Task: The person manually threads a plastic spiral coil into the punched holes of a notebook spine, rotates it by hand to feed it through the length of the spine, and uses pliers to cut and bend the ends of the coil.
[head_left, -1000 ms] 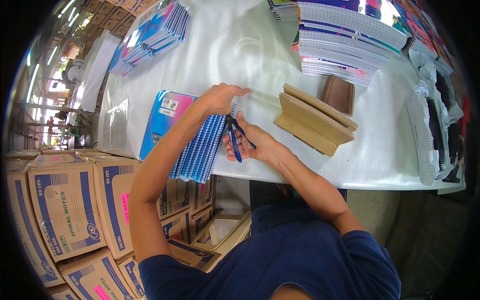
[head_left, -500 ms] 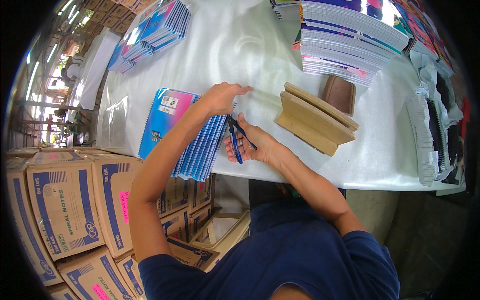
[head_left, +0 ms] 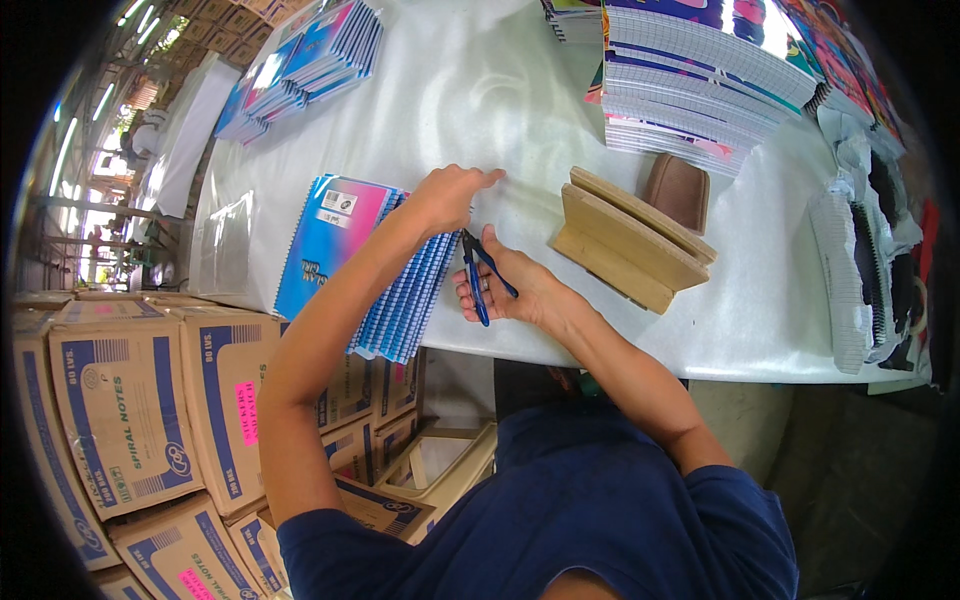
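Brown cartons (head_left: 120,400) with blue panels and pink labels stack at near left, below the white counter (head_left: 480,90). The left hand (head_left: 450,195) presses open on the fanned blue notebooks (head_left: 400,290) at the counter's near edge, while the right hand (head_left: 515,290) has its grip clenched round blue pliers (head_left: 478,270) just beside them. The pliers' tips are hard to make out; the far notebook stacks (head_left: 700,80) are cut off by the frame's top edge.

The notebook stack (head_left: 370,265) is showing a blue and pink cover, with blue-and-white checked edges along its 3 o'clock side. The pliers (head_left: 480,275) are showing blue handles. At 3 o'clock, the wooden block (head_left: 625,240) is showing pale tan on the white table (head_left: 480,110). At 8 o'clock, cardboard boxes (head_left: 130,400) are showing blue print with pink labels.
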A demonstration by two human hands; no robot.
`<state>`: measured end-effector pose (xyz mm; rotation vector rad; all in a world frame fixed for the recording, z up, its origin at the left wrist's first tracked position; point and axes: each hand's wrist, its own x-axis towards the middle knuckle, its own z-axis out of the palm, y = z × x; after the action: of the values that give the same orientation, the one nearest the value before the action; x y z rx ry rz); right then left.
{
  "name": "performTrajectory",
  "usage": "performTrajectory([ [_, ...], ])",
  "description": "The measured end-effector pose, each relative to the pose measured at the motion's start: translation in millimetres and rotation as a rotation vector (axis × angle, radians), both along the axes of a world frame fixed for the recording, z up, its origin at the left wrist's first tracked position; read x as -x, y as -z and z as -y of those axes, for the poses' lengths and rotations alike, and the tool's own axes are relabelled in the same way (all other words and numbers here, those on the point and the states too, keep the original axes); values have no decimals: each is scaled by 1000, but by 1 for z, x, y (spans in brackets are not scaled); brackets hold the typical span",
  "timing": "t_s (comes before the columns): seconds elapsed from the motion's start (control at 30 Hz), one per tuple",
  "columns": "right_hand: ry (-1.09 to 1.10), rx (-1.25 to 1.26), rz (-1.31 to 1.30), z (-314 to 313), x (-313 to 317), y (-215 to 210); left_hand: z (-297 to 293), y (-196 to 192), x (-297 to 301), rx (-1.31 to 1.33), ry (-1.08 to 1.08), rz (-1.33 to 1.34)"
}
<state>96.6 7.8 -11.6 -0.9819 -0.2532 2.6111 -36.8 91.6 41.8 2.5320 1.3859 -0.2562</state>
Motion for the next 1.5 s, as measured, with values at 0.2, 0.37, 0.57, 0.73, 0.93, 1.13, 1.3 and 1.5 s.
performTrajectory([
  [0.2, 67, 109, -3, -7, 5, -6, 2, 1, -1, -19, 7, 41],
  [0.37, 55, 210, -198, -15, 5, 15, 10, -3, -14, -18, -21, -8],
  [0.57, -146, -501, 298, 36, -59, -40, 21, 16, -17, -82, -83, 73],
  [0.73, -51, -1113, 403, 87, -181, -107, 27, 25, -11, -28, -209, 573],
  [0.93, 283, -1501, 1825, 50, -261, -55, 38, -40, -40, 395, -562, 1275],
  [1.13, 291, -1783, 2054, 39, -264, -20, 70, -77, -114, 357, -234, 1418],
  [1.3, 956, -807, 16, 52, -212, -80, 100, -71, -220, 171, 130, 1308],
  [1.5, 1261, -469, -95, 60, -245, -78, 97, -38, -290, -350, 480, 887],
])
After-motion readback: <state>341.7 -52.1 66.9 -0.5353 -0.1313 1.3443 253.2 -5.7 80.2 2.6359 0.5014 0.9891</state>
